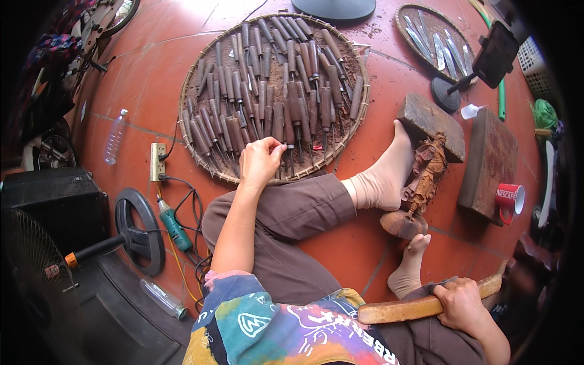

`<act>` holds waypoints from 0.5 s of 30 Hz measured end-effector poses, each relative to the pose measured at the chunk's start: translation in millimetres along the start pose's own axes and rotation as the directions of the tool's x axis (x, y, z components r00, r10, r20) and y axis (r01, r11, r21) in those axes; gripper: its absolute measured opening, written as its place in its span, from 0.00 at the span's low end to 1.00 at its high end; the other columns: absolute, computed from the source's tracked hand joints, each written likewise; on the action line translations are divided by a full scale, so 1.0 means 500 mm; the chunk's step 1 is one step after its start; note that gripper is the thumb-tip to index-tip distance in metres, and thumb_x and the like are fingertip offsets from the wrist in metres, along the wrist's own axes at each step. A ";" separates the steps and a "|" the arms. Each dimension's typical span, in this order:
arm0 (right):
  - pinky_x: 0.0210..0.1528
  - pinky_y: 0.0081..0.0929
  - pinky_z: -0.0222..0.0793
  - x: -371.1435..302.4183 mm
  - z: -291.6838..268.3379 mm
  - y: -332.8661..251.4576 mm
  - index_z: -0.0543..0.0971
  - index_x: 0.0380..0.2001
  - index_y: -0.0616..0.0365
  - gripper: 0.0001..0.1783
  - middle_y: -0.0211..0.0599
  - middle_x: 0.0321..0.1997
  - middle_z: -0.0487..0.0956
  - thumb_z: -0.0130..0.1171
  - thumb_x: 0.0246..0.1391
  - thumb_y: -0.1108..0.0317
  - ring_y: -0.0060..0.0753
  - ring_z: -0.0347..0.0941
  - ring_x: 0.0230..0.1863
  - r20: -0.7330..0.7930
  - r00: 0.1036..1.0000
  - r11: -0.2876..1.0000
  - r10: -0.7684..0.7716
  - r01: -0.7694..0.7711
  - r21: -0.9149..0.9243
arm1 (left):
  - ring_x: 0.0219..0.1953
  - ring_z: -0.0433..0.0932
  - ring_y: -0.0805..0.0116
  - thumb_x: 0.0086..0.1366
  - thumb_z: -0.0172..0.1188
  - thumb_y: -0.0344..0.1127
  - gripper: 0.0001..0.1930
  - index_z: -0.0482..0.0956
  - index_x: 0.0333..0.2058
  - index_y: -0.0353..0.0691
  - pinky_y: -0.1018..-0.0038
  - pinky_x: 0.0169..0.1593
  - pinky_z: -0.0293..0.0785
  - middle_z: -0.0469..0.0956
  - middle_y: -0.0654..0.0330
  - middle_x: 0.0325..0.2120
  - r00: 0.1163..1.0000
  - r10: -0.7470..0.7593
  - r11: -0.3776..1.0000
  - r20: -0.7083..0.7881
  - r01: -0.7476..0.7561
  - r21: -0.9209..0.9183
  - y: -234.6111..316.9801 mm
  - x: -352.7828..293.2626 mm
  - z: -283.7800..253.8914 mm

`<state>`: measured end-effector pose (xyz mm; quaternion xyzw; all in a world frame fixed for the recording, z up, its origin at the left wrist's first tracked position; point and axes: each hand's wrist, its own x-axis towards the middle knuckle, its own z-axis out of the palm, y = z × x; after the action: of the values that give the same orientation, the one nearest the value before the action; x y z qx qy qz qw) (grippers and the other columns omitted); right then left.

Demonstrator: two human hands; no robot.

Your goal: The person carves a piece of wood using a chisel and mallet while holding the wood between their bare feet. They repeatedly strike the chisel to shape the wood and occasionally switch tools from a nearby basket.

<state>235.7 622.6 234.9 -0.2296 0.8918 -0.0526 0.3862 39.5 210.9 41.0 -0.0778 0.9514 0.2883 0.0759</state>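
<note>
My left hand [260, 161] reaches over the near rim of a round woven tray [196, 159]. Its thumb and fingers are pinched together beside a dark-handled carving chisel [290, 131]; I cannot make out what, if anything, is between the fingertips. Several more wooden-handled chisels fill the tray, among brown wood dust. At the lower right, my right hand [459, 304] is wrapped round a long, pale wooden mallet or club [395, 311] lying across my lap. A carved wooden figure [426, 173] leans between my feet, its top against a dark wooden block [431, 121].
A second block [488, 167] and a red mug [509, 199] stand at the right. A smaller tray [406, 52] holds metal blades, near a phone stand [447, 94]. Leftward lie a power strip [157, 161], a green power tool [174, 225], cables, a plastic bottle [115, 137] and a fan [36, 261].
</note>
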 end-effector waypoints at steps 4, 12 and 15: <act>0.35 0.39 0.69 0.004 -0.004 -0.004 0.74 0.22 0.55 0.12 0.41 0.21 0.75 0.63 0.28 0.67 0.45 0.75 0.28 0.021 1.000 1.000 -0.001 0.002 -0.011 | 0.26 0.81 0.58 0.58 0.64 0.43 0.12 0.84 0.32 0.41 0.65 0.34 0.74 0.80 0.53 0.20 0.999 0.031 0.997 0.029 -0.033 0.075 0.007 -0.005 -0.006; 0.37 0.42 0.70 0.007 -0.006 -0.007 0.75 0.23 0.55 0.12 0.42 0.23 0.77 0.62 0.29 0.67 0.48 0.76 0.30 0.051 0.999 1.000 0.017 -0.017 0.009 | 0.30 0.81 0.54 0.58 0.64 0.44 0.12 0.84 0.32 0.41 0.64 0.37 0.75 0.81 0.52 0.23 0.996 0.042 0.997 0.075 -0.047 0.061 0.016 -0.012 -0.006; 0.37 0.41 0.70 0.007 -0.004 -0.006 0.75 0.23 0.55 0.12 0.43 0.22 0.76 0.63 0.29 0.67 0.48 0.75 0.30 0.041 0.999 1.000 0.016 -0.015 -0.005 | 0.30 0.81 0.53 0.58 0.64 0.44 0.12 0.84 0.32 0.41 0.63 0.37 0.75 0.81 0.51 0.24 0.997 0.046 0.997 0.070 -0.050 0.062 0.015 -0.008 -0.010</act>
<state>233.1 618.3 234.9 -0.2247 0.8856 -0.0426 0.4042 41.7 214.8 49.8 -0.0426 0.9585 0.2620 0.1038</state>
